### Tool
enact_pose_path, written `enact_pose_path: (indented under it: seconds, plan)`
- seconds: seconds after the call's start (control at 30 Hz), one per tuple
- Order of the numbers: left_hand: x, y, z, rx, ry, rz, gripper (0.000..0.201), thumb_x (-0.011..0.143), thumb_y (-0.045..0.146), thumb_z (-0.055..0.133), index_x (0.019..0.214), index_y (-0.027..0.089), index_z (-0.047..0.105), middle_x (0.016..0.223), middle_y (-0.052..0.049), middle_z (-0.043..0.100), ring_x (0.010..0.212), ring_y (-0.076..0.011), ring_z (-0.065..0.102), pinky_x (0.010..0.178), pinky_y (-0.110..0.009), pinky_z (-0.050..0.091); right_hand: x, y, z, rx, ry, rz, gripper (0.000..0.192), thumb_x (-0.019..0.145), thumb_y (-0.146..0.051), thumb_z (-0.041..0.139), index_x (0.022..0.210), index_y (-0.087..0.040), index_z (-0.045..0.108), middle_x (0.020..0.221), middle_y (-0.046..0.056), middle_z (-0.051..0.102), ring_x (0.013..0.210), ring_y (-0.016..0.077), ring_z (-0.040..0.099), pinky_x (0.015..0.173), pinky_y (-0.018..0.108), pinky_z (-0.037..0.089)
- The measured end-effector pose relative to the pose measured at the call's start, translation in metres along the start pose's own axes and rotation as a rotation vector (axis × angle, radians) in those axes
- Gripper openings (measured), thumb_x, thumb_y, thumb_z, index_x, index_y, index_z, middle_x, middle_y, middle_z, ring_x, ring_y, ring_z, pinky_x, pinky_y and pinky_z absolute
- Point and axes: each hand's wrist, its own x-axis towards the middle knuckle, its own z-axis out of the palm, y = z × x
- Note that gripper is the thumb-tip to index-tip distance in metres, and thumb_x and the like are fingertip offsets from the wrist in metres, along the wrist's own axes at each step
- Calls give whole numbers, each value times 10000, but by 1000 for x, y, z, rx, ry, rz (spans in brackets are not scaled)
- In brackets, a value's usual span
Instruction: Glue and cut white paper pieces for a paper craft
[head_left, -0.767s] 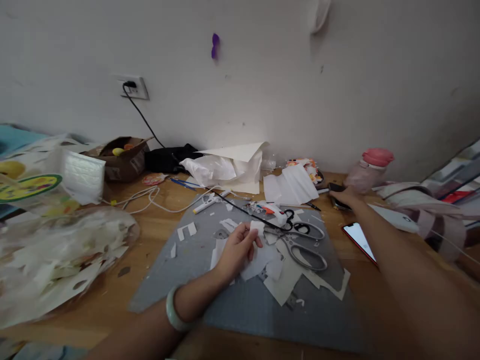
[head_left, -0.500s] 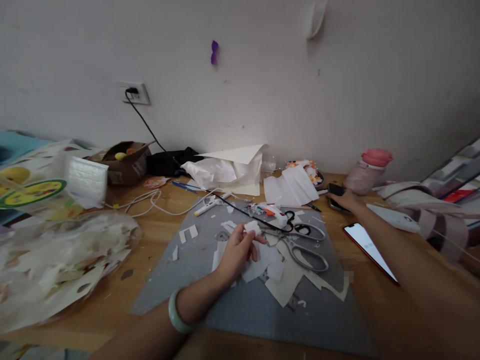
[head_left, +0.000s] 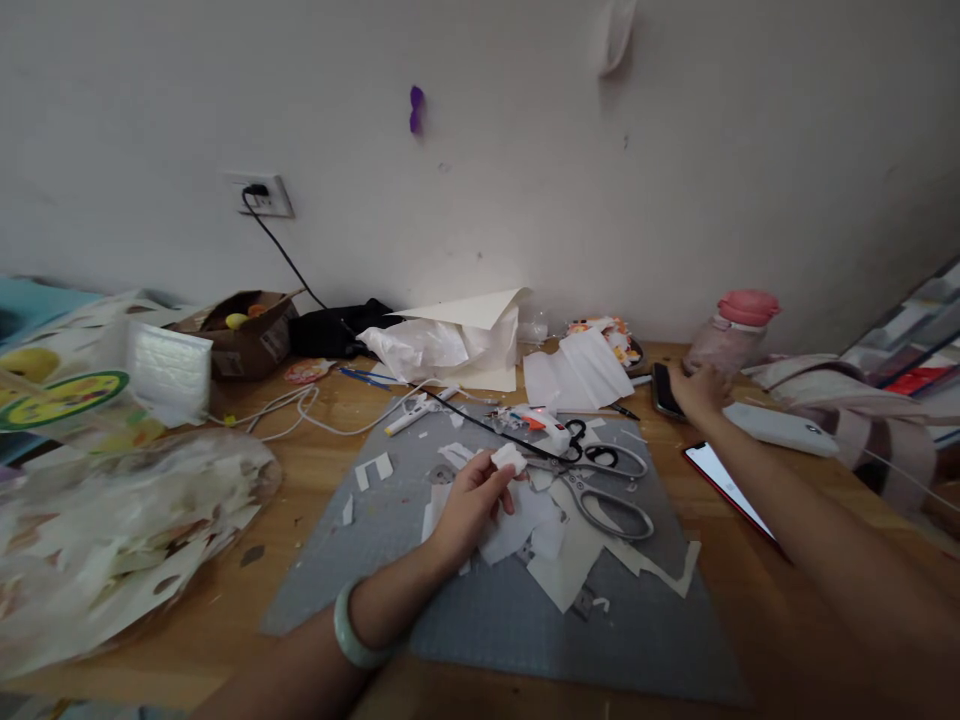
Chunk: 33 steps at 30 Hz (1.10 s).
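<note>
The left hand [head_left: 471, 503] pinches a small white paper piece [head_left: 508, 458] over the grey cutting mat [head_left: 480, 610]. The right hand [head_left: 697, 390] rests on a dark phone [head_left: 663, 389]; whether it grips is unclear. A second, lit phone [head_left: 720, 480] is partly hidden under that forearm, near the scissors [head_left: 600, 485].

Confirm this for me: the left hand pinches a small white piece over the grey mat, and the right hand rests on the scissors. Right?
Not quite. In the head view the right hand rests by the dark phone, not the scissors. The left hand does pinch the small white piece over the grey mat.

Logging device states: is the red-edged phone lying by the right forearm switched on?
On. The red-edged phone shows a bright white lit screen, face up on the wooden table.
</note>
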Motion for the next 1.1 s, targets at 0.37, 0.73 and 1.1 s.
enact_pose_path:
  seconds: [0.37, 0.73, 1.1]
  plan:
    - [-2, 0, -1, 86, -38, -23, 313, 682, 468, 597, 628, 183, 478, 441, 68, 438, 424, -72, 340, 451, -200, 254, -184, -34, -40, 545, -716, -544, 260, 816, -424, 497, 776, -203, 628, 742, 10, 644, 702, 159, 580, 637, 265, 436]
    - [-9, -2, 7, 200, -335, -23, 302, 673, 459, 601, 632, 192, 465, 473, 71, 427, 448, -80, 372, 467, -213, 269, -226, -30, -17, 808, -738, -350, 213, 762, -403, 534, 763, -204, 610, 722, 16, 623, 665, 153, 550, 600, 271, 446]
    - [-11, -1, 6, 211, -383, -41, 313, 693, 469, 602, 727, 172, 508, 525, 61, 449, 470, -80, 399, 476, -211, 296, -224, -30, -14, 824, -860, -388, 173, 763, -365, 531, 729, -202, 581, 672, -4, 573, 625, 136, 503, 575, 257, 395]
